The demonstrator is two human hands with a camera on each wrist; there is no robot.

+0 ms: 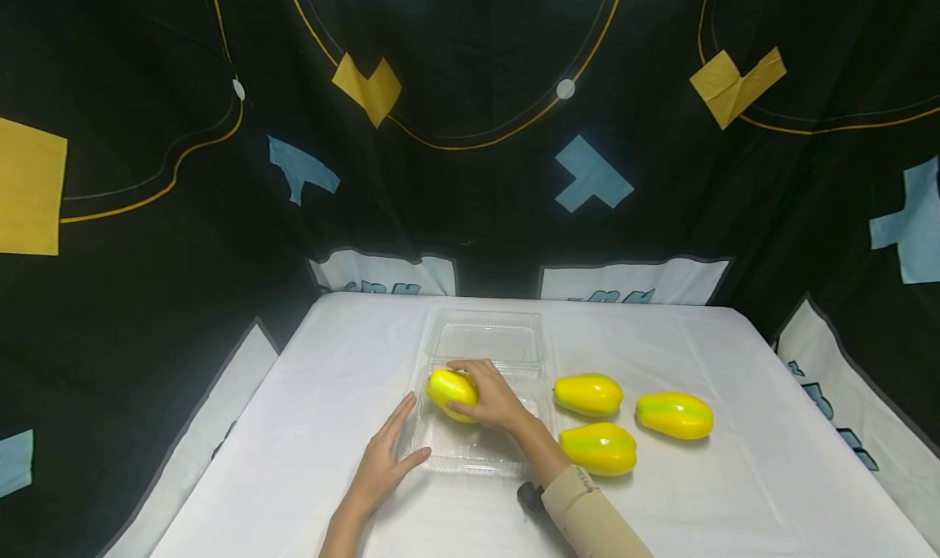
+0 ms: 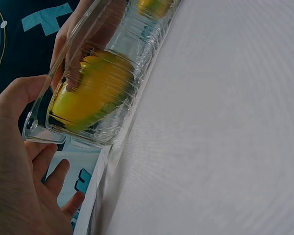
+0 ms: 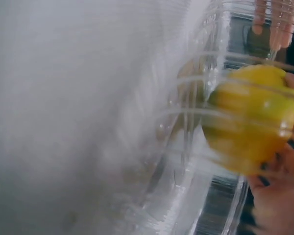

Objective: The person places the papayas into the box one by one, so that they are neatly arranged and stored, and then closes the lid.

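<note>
A yellow papaya with a greenish tint (image 1: 450, 392) is in the left part of a clear plastic clamshell box (image 1: 481, 452), and my right hand (image 1: 494, 399) grips it from the right. Through the box wall, the left wrist view shows this papaya (image 2: 95, 90) low inside, with fingers on it. My left hand (image 1: 385, 458) is at the box's left side, fingers extended and thumb spread. In the left wrist view its thumb touches or nearly touches the rim. Blur softens the right wrist view, where the papaya (image 3: 252, 120) appears behind the ridged clear wall.
The box's lid (image 1: 485, 338) lies folded back behind its base. Right of the box, three more papayas (image 1: 587, 395) (image 1: 674, 415) (image 1: 598, 449) lie on the white tablecloth (image 1: 720, 501). A small black object (image 1: 530, 497) shows by the right wrist. Dark patterned curtains (image 1: 485, 207) surround the table.
</note>
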